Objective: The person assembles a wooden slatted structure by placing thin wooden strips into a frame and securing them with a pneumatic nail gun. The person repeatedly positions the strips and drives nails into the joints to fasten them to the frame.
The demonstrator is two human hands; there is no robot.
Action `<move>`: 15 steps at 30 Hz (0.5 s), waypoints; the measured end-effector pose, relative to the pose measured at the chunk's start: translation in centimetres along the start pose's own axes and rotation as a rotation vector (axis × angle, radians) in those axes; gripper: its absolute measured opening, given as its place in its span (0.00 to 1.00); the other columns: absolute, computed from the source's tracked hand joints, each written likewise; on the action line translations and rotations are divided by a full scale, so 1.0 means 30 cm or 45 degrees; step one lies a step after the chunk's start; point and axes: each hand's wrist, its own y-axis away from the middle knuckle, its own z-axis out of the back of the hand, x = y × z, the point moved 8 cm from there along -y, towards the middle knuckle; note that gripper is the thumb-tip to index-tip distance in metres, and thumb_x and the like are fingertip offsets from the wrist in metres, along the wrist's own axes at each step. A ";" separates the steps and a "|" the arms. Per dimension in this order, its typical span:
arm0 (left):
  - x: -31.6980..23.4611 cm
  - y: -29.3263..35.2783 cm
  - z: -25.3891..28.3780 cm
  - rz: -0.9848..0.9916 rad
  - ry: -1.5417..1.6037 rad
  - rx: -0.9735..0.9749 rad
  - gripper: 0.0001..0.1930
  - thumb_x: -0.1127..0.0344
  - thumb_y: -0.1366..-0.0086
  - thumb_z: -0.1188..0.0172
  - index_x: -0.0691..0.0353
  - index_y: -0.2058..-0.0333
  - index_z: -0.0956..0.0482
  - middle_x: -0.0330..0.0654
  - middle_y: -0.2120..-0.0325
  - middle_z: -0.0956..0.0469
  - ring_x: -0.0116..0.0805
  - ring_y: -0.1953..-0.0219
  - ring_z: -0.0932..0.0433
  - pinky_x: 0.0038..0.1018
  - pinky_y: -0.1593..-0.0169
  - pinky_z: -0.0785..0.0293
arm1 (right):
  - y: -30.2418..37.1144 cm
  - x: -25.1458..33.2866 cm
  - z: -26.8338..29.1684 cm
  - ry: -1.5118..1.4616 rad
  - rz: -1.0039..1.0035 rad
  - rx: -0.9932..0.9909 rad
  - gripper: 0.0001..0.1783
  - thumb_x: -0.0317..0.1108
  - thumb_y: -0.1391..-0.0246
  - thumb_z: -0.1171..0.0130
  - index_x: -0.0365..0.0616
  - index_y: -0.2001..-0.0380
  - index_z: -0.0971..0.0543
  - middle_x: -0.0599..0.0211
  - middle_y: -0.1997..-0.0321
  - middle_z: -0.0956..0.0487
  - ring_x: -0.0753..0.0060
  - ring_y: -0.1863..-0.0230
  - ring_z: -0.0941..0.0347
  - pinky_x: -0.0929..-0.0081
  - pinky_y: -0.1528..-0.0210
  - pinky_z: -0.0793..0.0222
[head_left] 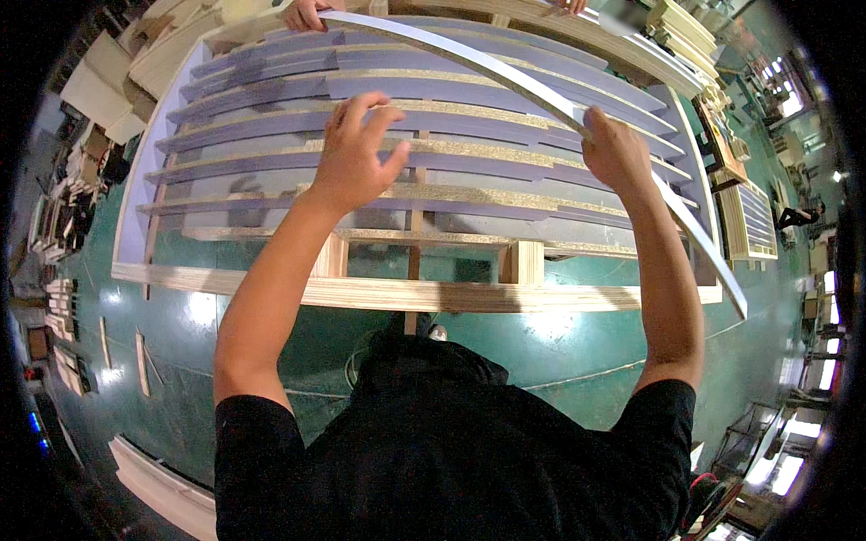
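Slanting down rightward, long white strip (488,64), right hand (618,153) seemingly clamped on it, left hand (354,158) spread

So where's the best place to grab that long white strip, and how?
Probably by its narrow edges, coming from above: the left hand could take the bare stretch between the right hand and the co-worker's hand. The strip is long and thin and slants across the slatted frame.

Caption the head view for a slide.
Right hand grips a long pale strip over a slatted wooden frame; left hand hovers open; co-worker's hand holds the far end.
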 end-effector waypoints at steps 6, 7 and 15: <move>-0.154 -0.067 0.000 -0.164 -0.112 0.106 0.27 0.57 0.43 0.31 0.50 0.44 0.26 0.45 0.38 0.35 0.50 0.33 0.38 0.54 0.34 0.43 | 0.272 0.040 0.090 0.018 -0.046 0.107 0.12 0.41 0.39 0.42 0.46 0.60 0.28 0.48 0.67 0.19 0.36 0.64 0.21 0.43 0.63 0.28; -0.152 -0.050 -0.002 -0.170 -0.191 0.119 0.28 0.56 0.43 0.31 0.49 0.43 0.27 0.44 0.37 0.35 0.50 0.32 0.39 0.56 0.34 0.44 | 0.297 0.064 0.084 0.008 -0.016 0.135 0.13 0.41 0.39 0.41 0.46 0.59 0.28 0.49 0.67 0.19 0.36 0.64 0.21 0.43 0.64 0.28; 0.000 0.162 -0.242 -0.082 -0.074 0.865 0.21 0.60 0.40 0.34 0.48 0.47 0.23 0.41 0.49 0.23 0.44 0.44 0.24 0.53 0.41 0.30 | 0.325 0.261 -0.136 -0.283 0.234 0.428 0.15 0.34 0.42 0.35 0.43 0.55 0.27 0.52 0.64 0.18 0.37 0.63 0.21 0.48 0.64 0.30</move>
